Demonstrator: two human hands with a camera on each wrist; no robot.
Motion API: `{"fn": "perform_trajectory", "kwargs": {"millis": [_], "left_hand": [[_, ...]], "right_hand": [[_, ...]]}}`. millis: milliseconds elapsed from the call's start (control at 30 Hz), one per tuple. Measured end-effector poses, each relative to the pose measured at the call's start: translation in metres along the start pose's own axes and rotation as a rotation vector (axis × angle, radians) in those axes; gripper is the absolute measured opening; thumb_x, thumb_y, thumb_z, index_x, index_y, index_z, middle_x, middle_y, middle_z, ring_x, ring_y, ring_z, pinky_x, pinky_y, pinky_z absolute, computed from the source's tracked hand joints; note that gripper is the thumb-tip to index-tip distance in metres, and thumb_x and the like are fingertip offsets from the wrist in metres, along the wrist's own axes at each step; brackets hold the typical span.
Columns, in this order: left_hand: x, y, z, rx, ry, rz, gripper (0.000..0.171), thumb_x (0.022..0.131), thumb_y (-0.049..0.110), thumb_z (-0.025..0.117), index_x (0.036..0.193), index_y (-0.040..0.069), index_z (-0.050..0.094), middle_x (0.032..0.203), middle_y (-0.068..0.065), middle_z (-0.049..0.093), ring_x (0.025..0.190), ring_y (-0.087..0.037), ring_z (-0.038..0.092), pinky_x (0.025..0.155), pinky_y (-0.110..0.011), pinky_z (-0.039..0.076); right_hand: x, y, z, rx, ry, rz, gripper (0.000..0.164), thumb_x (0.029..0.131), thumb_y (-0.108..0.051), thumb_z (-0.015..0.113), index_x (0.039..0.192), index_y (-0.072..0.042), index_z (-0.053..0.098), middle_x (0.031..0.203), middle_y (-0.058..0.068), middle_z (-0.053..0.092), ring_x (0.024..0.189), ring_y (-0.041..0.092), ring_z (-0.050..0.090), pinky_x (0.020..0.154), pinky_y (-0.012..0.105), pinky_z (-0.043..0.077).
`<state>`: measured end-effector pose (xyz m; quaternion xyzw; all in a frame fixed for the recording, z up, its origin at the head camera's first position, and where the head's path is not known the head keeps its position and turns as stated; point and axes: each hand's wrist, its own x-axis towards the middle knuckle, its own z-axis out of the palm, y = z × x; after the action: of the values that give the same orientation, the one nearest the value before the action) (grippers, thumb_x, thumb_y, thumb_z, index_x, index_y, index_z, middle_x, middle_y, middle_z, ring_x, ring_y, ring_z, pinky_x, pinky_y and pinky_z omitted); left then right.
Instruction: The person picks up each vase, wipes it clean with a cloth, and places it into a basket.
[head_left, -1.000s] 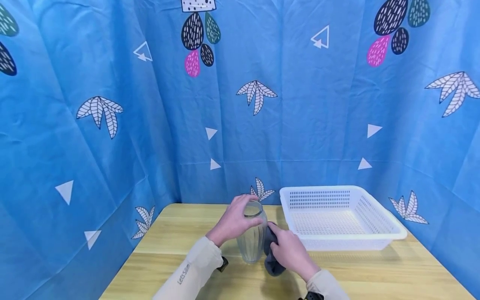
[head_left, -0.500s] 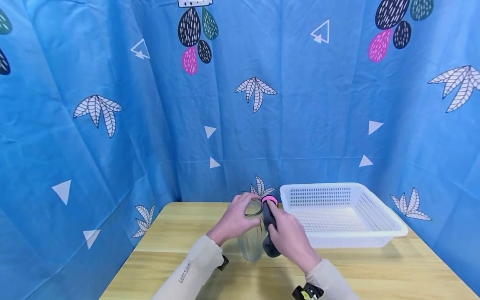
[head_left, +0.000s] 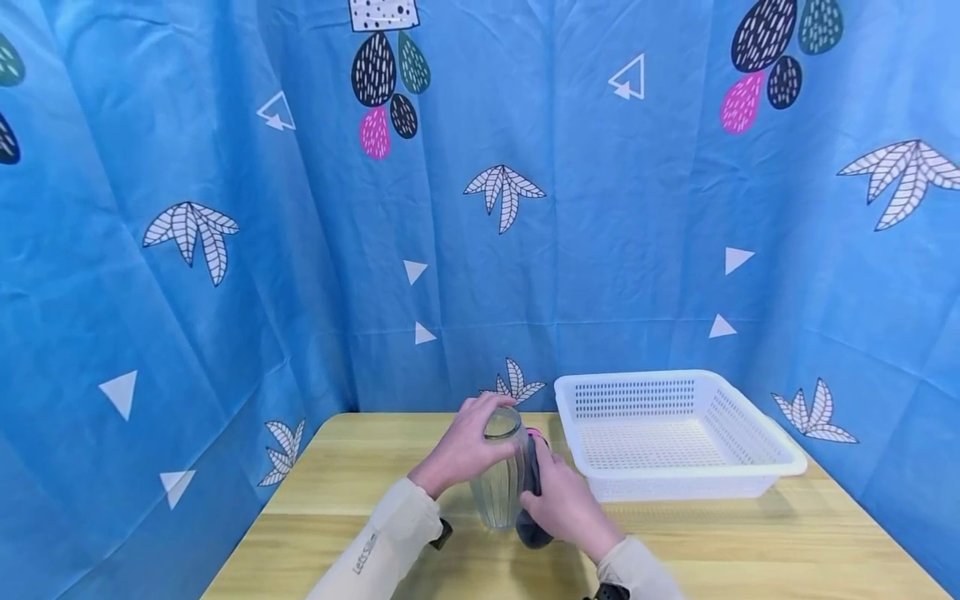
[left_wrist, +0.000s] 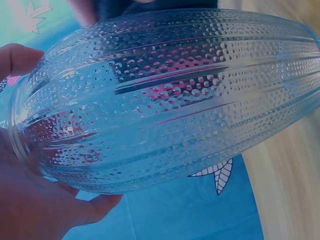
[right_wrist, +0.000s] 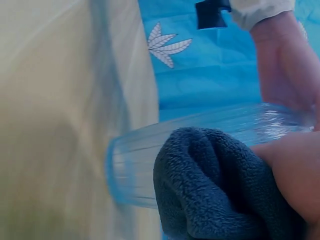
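Observation:
A clear glass vase (head_left: 495,500) with ribbed, dimpled sides is upright over the table. My left hand (head_left: 467,443) grips it near the rim, thumb and fingers round the neck; the left wrist view shows the dimpled glass (left_wrist: 165,100) close up. Against the vase's right side is a dark grey cloth (head_left: 532,532) with a bit of pink at its top, held by my right hand (head_left: 566,500). In the right wrist view the fluffy cloth (right_wrist: 200,185) is bunched and covers part of the vase. Some fingers of my right hand are hidden.
A white perforated plastic basket (head_left: 690,473) sits to the right on the wooden table (head_left: 720,542). Behind and at both sides hangs a blue patterned curtain (head_left: 480,275).
My right hand rose with the cloth along the vase's side, showing more pink, then came back down. The left hand has kept its grip near the rim.

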<state>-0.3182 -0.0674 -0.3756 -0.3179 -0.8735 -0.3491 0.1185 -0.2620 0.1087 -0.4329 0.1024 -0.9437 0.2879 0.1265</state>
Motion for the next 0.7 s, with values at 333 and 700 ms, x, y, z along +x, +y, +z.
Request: {"fn": "perform_trajectory", "kwargs": {"millis": [333,700], "left_hand": [[-0.002,-0.003,0.002,0.011,-0.007,0.018,0.053,0.093,0.041,0.068,0.141,0.024,0.052,0.146,0.005,0.049,0.136,-0.023,0.042,0.108,-0.053,0.04],[-0.006,0.0,0.002,0.0,0.048,-0.07,0.059,0.088,0.045,0.073,0.141,0.03,0.049,0.128,-0.002,0.045,0.117,-0.025,0.053,0.095,-0.045,0.047]], "right_hand": [[-0.002,0.021,0.023,0.03,-0.092,-0.012,0.081,0.08,-0.01,0.072,0.151,0.005,0.036,0.121,0.029,0.065,0.096,0.033,0.067,0.08,0.047,0.055],[0.001,0.013,0.003,0.026,0.033,-0.029,0.073,0.078,-0.003,0.069,0.148,-0.005,0.048,0.117,0.025,0.069,0.094,0.032,0.069,0.078,0.047,0.055]]}}
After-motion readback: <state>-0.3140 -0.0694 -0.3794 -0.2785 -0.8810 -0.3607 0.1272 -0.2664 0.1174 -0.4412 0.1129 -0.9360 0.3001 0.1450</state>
